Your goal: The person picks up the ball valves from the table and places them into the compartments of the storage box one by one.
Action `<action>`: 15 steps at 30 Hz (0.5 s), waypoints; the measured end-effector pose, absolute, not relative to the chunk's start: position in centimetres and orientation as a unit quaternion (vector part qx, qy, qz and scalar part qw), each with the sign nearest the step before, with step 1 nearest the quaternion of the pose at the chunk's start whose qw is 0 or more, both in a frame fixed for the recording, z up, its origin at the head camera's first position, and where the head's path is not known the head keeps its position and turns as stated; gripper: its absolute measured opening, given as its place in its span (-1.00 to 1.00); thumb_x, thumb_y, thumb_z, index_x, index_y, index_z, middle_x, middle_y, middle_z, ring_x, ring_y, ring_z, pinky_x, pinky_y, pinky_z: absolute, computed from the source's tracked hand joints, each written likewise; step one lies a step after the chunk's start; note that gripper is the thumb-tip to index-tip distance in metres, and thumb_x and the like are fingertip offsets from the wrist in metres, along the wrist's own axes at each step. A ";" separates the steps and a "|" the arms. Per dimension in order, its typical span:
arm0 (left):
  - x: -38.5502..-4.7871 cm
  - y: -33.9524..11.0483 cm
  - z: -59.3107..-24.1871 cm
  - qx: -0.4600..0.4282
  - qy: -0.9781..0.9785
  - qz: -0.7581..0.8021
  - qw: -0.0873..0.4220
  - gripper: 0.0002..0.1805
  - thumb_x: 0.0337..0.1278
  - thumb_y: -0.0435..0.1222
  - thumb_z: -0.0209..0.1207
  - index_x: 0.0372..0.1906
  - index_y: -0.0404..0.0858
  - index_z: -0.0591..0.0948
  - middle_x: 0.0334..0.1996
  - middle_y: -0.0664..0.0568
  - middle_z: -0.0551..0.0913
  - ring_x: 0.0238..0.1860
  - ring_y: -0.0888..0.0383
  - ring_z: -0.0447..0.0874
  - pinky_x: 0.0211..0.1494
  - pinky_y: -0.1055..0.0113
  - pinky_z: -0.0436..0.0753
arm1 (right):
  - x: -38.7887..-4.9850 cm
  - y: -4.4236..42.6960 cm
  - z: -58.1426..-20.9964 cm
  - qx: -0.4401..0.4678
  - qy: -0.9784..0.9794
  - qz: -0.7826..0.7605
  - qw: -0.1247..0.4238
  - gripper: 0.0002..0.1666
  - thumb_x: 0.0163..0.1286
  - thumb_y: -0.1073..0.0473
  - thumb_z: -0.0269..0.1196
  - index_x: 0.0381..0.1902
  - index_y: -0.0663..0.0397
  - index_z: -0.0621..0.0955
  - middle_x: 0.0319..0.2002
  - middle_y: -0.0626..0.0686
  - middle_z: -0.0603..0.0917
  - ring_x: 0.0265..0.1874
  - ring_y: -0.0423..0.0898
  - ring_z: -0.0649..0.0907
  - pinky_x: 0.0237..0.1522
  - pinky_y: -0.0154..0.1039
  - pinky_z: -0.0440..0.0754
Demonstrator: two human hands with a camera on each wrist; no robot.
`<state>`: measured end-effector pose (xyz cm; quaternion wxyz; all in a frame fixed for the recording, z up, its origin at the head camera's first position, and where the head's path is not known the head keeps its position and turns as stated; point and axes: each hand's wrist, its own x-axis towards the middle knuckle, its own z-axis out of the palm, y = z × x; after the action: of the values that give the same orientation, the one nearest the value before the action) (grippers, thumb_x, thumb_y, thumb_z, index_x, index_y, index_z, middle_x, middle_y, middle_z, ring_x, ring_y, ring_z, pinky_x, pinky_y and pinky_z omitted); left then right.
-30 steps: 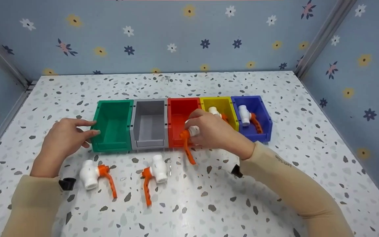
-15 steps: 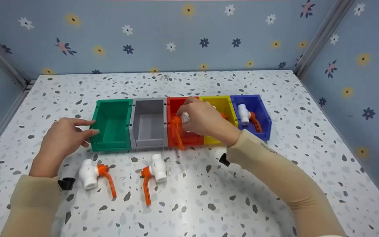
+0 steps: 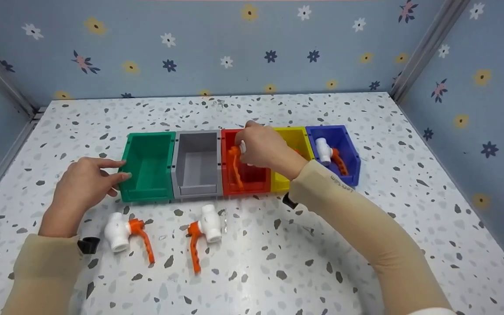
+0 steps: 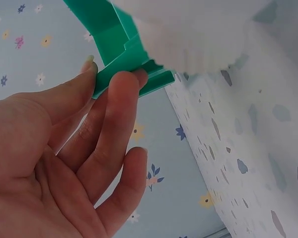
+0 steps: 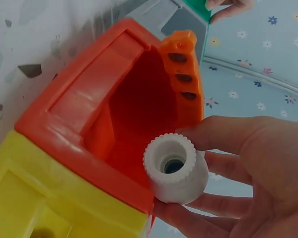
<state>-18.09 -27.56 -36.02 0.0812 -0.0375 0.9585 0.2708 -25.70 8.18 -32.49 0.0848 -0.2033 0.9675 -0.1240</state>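
Observation:
In the head view my right hand is over the red bin, gripping a white ball valve with an orange lever handle. The right wrist view has the white valve body between thumb and fingers at the bin's opening, its lever across the bin's far side. My left hand pinches the left edge of the green bin between thumb and fingers. Two more ball valves lie on the table in front: a left valve and a middle valve.
Right of the green bin stands a grey bin. A yellow bin, partly hidden by my right hand, holds a valve. A blue bin at the row's right end holds another valve. Flower-patterned panels enclose the speckled table.
My right hand has carried the valve left and away from me, from the red bin's front to over its inside. The left hand stays at the green bin.

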 end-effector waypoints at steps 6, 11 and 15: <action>-18.1 -27.5 -35.9 -0.042 0.959 0.267 0.085 -0.35 0.35 -0.04 0.22 0.41 -0.26 0.43 -0.18 -0.28 0.73 -0.31 -0.06 0.76 -0.35 0.13 0.40 | -26.8 7.6 -33.0 -0.170 0.970 -0.142 0.103 -0.64 0.28 0.15 0.39 0.05 -0.04 0.72 0.26 0.17 0.37 -0.24 -0.03 0.58 -0.24 -0.33 0.61; -18.2 -27.5 -36.1 -0.039 0.959 0.269 0.084 -0.36 0.35 -0.03 0.22 0.41 -0.24 0.43 -0.17 -0.28 0.73 -0.31 -0.04 0.76 -0.36 0.14 0.41 | -27.6 7.1 -33.3 -0.145 0.975 -0.137 0.097 -0.65 0.30 0.17 0.36 0.06 0.02 0.72 0.52 0.31 0.07 -0.30 -0.01 0.63 -0.25 -0.33 0.63; -18.1 -27.6 -36.1 -0.036 0.958 0.272 0.083 -0.35 0.34 -0.03 0.23 0.41 -0.24 0.43 -0.20 -0.26 0.74 -0.32 -0.04 0.76 -0.39 0.15 0.38 | -27.9 6.5 -33.6 -0.143 0.980 -0.099 0.093 -0.74 0.31 0.16 0.35 -0.05 0.05 0.74 0.43 0.29 0.24 -0.26 0.00 0.60 -0.21 -0.31 0.64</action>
<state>-18.12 -27.59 -36.08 0.0828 -0.0359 0.9580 0.2721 -27.87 6.52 -33.62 0.0929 -0.1431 0.9803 -0.0991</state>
